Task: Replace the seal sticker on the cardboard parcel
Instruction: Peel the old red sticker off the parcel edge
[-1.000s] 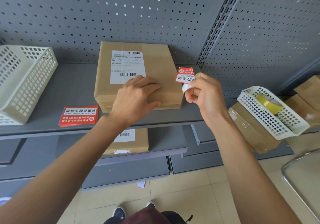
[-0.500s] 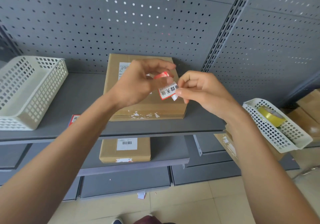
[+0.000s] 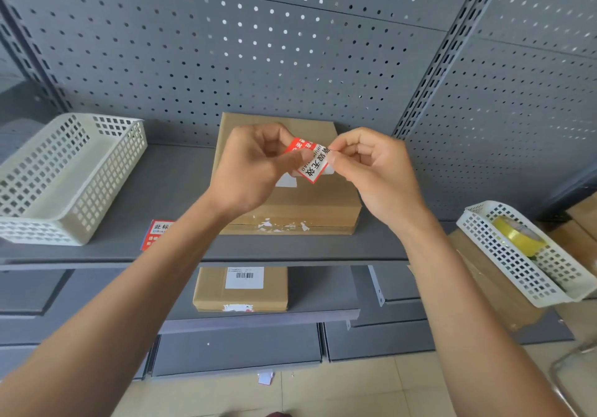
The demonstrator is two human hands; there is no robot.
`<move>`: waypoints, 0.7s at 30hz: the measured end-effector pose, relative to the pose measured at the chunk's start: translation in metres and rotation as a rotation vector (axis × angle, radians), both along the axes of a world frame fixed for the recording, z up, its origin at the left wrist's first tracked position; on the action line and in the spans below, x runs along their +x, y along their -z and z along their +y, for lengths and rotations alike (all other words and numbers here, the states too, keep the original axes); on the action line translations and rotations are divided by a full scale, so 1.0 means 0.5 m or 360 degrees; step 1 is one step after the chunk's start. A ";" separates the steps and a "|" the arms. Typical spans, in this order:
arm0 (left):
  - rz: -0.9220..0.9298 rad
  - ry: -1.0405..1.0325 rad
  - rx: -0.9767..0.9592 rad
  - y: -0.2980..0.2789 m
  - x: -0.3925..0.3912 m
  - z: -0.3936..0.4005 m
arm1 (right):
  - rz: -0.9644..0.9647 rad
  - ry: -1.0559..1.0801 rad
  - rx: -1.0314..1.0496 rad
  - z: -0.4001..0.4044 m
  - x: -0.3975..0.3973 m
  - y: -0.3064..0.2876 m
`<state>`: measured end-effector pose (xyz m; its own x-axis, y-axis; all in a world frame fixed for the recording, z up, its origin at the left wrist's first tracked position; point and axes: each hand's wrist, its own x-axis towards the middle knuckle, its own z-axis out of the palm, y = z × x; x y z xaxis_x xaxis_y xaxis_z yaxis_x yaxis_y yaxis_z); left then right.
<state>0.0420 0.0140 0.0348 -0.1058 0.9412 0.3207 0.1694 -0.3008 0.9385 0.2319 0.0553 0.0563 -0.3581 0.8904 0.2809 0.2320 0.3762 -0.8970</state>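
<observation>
A brown cardboard parcel (image 3: 310, 203) lies on the grey shelf (image 3: 181, 187), with torn white sticker scraps (image 3: 281, 225) along its front edge. Above the parcel I hold a red and white seal sticker (image 3: 312, 162) between both hands. My left hand (image 3: 255, 168) pinches its red left end. My right hand (image 3: 371, 168) pinches its right edge, and the sticker curls between them. A second red seal sticker (image 3: 154, 234) lies flat on the shelf to the left, partly hidden by my left forearm.
A white mesh basket (image 3: 64, 177) stands on the shelf at left. Another white basket (image 3: 529, 255) at right holds a yellow tape roll (image 3: 513, 235), resting on cardboard boxes. A smaller parcel (image 3: 240, 289) sits on the lower shelf. Perforated grey panels rise behind.
My left hand lifted off the parcel and joined my right hand on the sticker. The view tilted up, and the torn scraps on the parcel's front edge came into sight.
</observation>
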 end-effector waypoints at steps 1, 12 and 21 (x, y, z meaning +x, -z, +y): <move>-0.0053 -0.0035 0.0005 0.002 0.002 0.000 | 0.0044 0.0032 -0.0001 -0.002 -0.008 0.005; -0.0097 -0.0097 -0.0044 0.019 -0.002 -0.014 | 0.0195 -0.0097 -0.0405 -0.010 -0.034 0.028; -0.0337 -0.0023 -0.0062 0.023 0.000 -0.026 | 0.0507 -0.0086 -0.0606 -0.020 -0.049 0.022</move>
<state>0.0421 0.0010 0.0234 -0.1808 0.9503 0.2533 -0.0288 -0.2626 0.9645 0.2077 0.0455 0.0452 -0.3561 0.9335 0.0421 -0.0865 0.0119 -0.9962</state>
